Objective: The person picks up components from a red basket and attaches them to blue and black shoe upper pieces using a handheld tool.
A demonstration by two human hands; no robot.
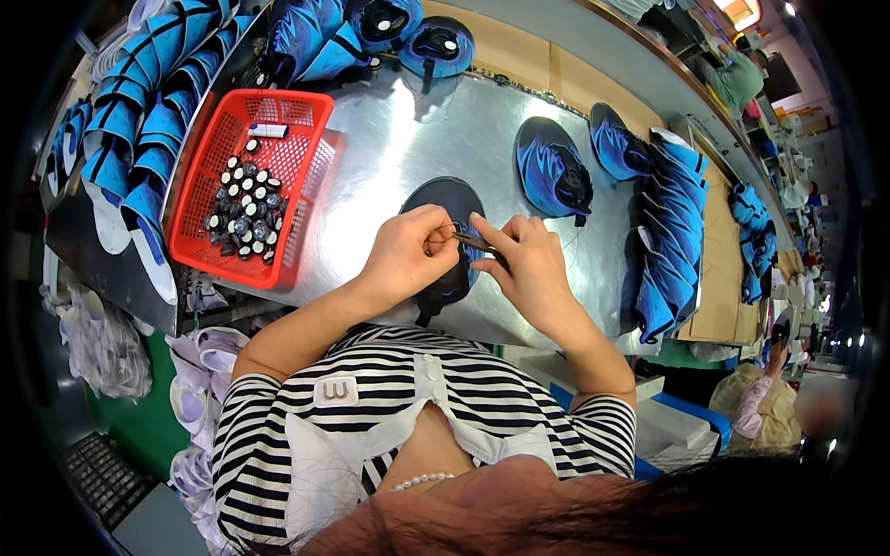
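Note:
Just in front of me a dark shoe upper (443,195) lies on the metal table, partly hidden by both hands. Over its middle my left hand (410,248) is closed, thumb and finger pinching a thin dark cord. My right hand (530,264) grips a slim dark metal hand tool (475,242), its tip close to the left fingertips; I cannot make out its exact kind. To the right are a blue and black shoe upper (547,167) and another blue upper (616,144), both apart from my hands.
A red plastic basket (320,120) on the left holds several small black and white round dials (246,208) and a white tube. Stacked blue uppers line the left (158,120) and the right (669,241) of the metal table (371,139). More uppers (436,46) lie at the far edge.

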